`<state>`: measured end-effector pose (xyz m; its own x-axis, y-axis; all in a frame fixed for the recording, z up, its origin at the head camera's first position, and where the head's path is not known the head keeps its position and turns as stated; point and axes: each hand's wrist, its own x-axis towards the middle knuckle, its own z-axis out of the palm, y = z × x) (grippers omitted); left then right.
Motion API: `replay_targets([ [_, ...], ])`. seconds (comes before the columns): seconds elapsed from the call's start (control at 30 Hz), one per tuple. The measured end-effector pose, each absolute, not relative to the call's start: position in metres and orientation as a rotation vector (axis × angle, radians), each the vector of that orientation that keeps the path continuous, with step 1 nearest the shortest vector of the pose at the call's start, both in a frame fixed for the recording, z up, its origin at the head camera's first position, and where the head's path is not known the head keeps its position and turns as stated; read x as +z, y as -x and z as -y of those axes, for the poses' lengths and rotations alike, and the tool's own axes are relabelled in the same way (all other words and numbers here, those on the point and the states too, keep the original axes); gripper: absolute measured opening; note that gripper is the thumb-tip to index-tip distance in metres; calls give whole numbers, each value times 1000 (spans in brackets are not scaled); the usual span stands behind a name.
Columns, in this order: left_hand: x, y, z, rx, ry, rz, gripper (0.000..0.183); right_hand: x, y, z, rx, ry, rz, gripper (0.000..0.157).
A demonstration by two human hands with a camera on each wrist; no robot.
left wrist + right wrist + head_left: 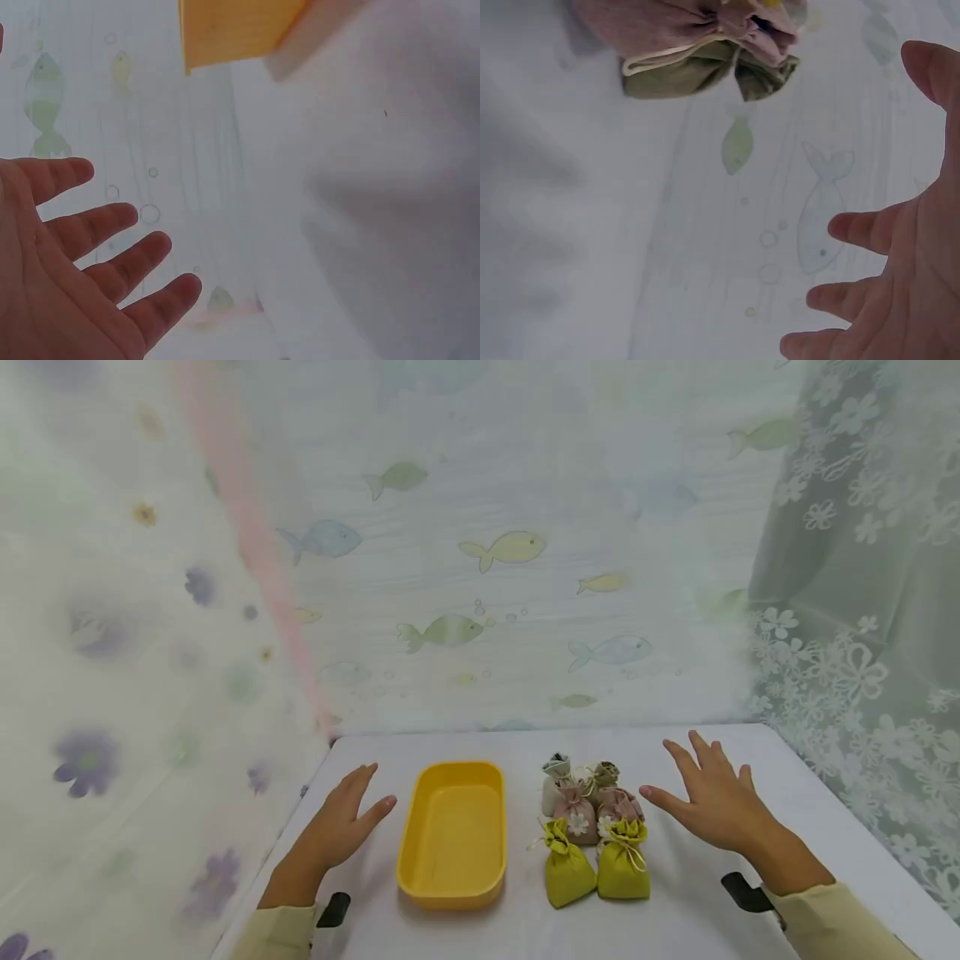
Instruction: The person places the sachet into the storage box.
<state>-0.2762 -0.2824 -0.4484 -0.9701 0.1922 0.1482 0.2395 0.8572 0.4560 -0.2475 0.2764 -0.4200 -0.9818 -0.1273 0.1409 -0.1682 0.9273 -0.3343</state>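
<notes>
My left hand (335, 827) hovers left of a yellow plastic tub (452, 893), fingers spread and holding nothing. In the left wrist view the same hand (90, 262) is apart from the tub (232, 34). To the right of the tub stand several small drawstring pouches: two lime-green ones in front (568, 875) (624, 870), pinkish ones (576, 821) behind, then a white one (553, 793) and an olive-brown one (602, 777). My right hand (712, 802) is held just right of the pouches, fingers spread, touching none. The right wrist view shows a pink pouch (652, 26) and an olive pouch (679, 75) beyond its fingers.
A white-covered table (517, 935) bears everything. Behind it hangs a fish-print curtain (517, 643); a flowered sheet (150, 693) closes the left side and a lacy translucent curtain (847, 610) the right.
</notes>
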Motion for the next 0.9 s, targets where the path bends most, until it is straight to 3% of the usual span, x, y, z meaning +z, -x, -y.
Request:
replay_targets([
  [0.47,-490,286,254,-1780,126,2550,70,-413,244,-245,850,-401,2848,82],
  [0.67,-501,283,258,-2105,72,2360,54,-415,246,-230,881,-494,2737,66],
  [0.9,-510,283,254,-2260,85,2370,58,-419,244,-219,931,-653,2580,38],
])
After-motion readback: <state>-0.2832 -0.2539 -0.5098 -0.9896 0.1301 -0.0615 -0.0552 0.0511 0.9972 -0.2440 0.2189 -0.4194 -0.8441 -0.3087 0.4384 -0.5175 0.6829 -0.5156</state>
